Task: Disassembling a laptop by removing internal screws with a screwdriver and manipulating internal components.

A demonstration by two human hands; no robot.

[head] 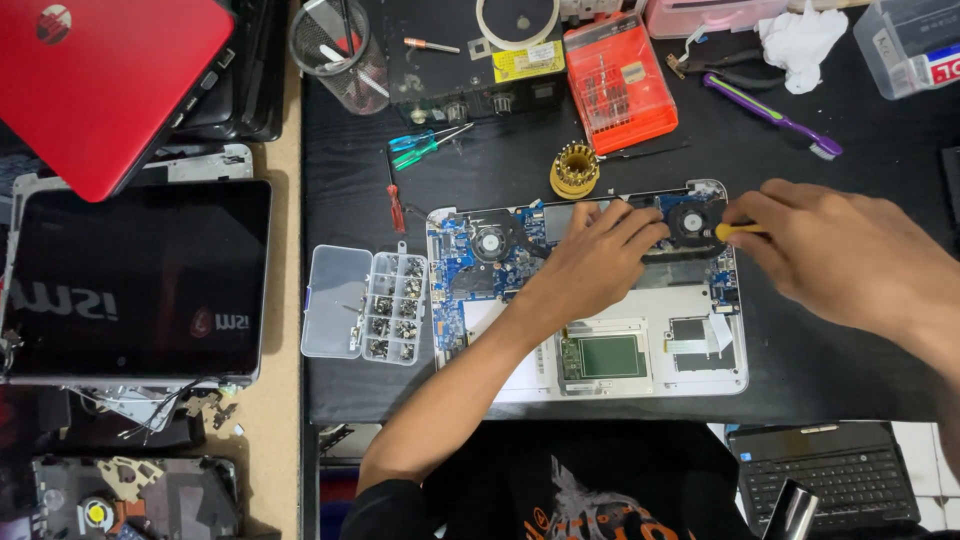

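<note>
1. Opened laptop base (640, 360) lies flat on the black mat (850, 370), long axis running left to right, fans and blue board along the far edge, touchpad toward the person.
2. Right hand (840, 255) is closed around a yellow-handled screwdriver (738, 231), whose handle points left at the right-hand fan (692, 221).
3. Left hand (600, 260) rests on the board between the two fans, fingers loosely spread, gripping nothing.
4. A clear screw organiser (365, 303) sits just beside the base's left edge; an orange bit case (620, 82) lies beyond the far edge. Bare mat shows to the right.
</note>
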